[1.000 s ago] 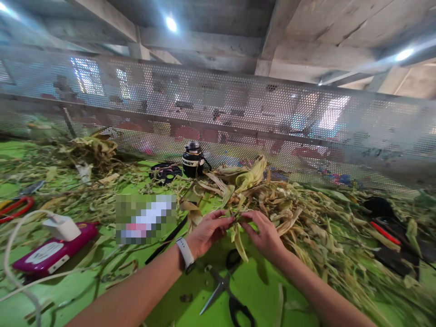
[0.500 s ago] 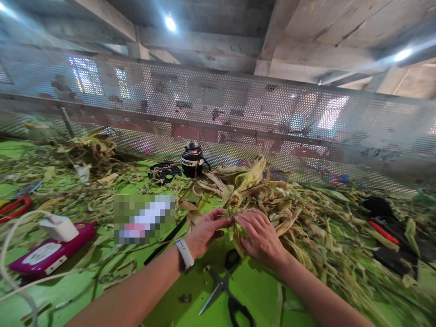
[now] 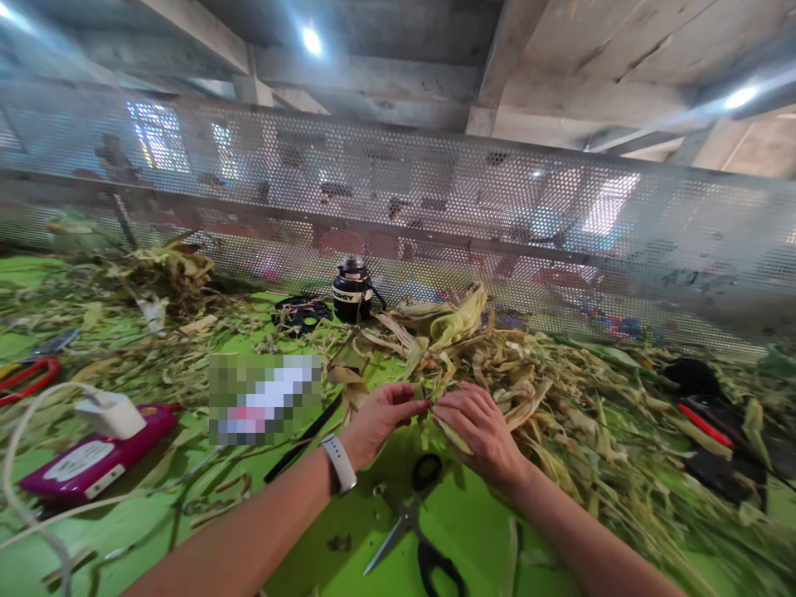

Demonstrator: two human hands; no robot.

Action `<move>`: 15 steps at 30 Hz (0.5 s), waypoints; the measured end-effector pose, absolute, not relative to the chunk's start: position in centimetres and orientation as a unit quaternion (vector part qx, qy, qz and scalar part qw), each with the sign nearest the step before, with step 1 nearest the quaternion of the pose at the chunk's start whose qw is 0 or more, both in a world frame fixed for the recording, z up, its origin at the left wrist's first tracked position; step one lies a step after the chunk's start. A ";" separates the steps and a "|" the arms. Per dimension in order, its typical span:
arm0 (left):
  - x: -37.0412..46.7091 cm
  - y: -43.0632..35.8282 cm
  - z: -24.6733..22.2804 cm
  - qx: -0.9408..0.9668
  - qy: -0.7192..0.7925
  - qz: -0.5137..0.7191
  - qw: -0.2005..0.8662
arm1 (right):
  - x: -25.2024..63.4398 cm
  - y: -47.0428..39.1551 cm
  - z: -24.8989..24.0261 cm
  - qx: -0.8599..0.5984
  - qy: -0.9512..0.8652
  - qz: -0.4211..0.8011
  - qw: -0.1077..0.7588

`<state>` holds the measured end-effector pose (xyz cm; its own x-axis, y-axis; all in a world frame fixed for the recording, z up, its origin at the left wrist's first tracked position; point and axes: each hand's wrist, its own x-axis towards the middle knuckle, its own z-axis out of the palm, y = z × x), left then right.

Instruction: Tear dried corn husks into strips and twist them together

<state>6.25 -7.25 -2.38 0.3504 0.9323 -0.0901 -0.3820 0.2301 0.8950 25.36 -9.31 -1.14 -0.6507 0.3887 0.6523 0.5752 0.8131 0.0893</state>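
- Husk strip (image 3: 456, 436): between the worker's two hands over the table (image 3: 485, 539); its tail, dangling loose a second ago, now lies under the right hand (image 3: 478, 427).
- Right hand curled onto it, so the grip is now two-handed.
- Left hand (image 3: 382, 419) pinching the strip at its fingertips.
- Scissors (image 3: 407, 517) below, blades parted, untouched.

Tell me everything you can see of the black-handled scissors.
The scissors lie open on the green tabletop, nearer the person than the left hand and right hand. Two black looped handles, plastic by their look, join grey, metal-looking blades at a pivot. One blade points lower left, the other upper left. Neither hand touches them.
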 end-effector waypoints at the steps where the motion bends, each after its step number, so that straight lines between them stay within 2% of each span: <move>1: 6.3 -7.2 -2.4 0.415 0.330 0.463 0.711 | 25.4 -9.3 -1.2 -0.268 -0.897 -0.145 0.321; 15: 6.5 -7.4 -2.3 0.428 0.326 0.473 0.698 | 25.5 -9.1 -1.4 -0.259 -0.895 -0.147 0.333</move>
<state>6.47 -7.43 -2.31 0.3404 0.9389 -0.0508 -0.3803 0.1869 0.9058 25.47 -9.09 -1.39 -0.6447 0.3652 0.6715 0.5605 0.8232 0.0904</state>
